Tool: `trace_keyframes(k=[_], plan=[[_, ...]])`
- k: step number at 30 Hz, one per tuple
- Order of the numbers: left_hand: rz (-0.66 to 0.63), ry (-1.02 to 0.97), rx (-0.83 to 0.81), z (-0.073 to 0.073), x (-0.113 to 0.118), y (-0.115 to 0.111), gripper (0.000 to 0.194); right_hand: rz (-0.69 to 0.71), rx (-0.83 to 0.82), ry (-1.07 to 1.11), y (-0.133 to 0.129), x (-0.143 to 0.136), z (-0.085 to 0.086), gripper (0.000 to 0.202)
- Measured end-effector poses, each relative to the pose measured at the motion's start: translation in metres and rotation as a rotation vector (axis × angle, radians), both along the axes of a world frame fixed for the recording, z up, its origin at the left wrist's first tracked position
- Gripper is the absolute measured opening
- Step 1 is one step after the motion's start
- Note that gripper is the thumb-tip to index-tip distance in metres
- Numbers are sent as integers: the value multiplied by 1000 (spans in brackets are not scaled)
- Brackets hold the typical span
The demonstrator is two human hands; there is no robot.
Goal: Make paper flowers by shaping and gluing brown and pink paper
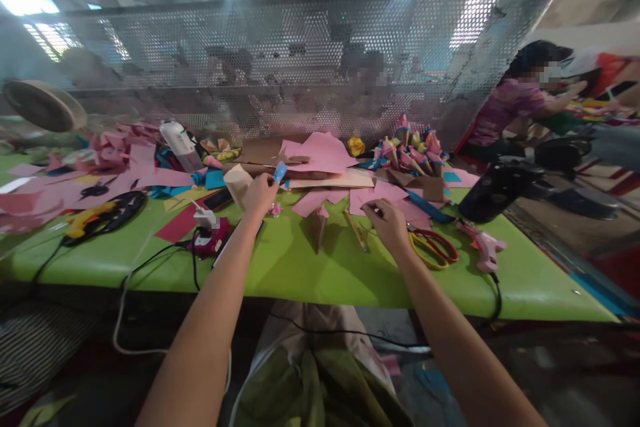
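Observation:
My left hand (261, 195) is raised over the far part of the green table, its fingers closed on a small piece of blue paper (280, 171). Just behind that hand is a beige paper piece (238, 181). My right hand (389, 221) has its fingertips drawn together; whether anything is between them I cannot make out. Close by its wrist lie scissors with red and yellow handles (436, 248). A pencil (356, 232) lies to its left. Between my hands a small pink and brown paper cone (320, 230) rests on the table.
Pink paper sheets (320, 153) and a pile of paper flowers (410, 150) line the back. A pink glue gun (484, 247) and black container (500, 188) are at right. At left are a yellow glue gun (87, 220), power adapter (207, 237) and white bottle (179, 143).

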State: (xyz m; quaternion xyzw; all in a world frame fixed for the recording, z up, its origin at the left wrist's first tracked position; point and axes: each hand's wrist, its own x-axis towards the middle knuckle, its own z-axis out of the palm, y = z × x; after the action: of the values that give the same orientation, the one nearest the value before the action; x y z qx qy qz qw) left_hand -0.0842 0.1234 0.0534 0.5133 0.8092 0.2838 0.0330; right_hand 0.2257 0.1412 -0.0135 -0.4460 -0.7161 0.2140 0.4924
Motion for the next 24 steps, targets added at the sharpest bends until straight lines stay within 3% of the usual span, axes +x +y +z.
trace_keyframes(k=[4, 7, 12, 18, 24], plan=[[-327, -780, 277, -11, 32, -18, 26, 77, -85, 154, -4, -7, 10, 32], [-515, -1060, 270, -24, 66, -33, 31, 196, -171, 270, -8, -16, 23, 38], [-592, -1054, 233, -37, 102, -46, 31, 302, -276, 425, -11, -29, 37, 40], [-661, -939, 274, -48, 111, -44, 40, 191, -249, 501, -19, -35, 22, 32], [-600, -850, 300, -55, 119, -48, 35, 218, -282, 478, -29, -33, 16, 32]])
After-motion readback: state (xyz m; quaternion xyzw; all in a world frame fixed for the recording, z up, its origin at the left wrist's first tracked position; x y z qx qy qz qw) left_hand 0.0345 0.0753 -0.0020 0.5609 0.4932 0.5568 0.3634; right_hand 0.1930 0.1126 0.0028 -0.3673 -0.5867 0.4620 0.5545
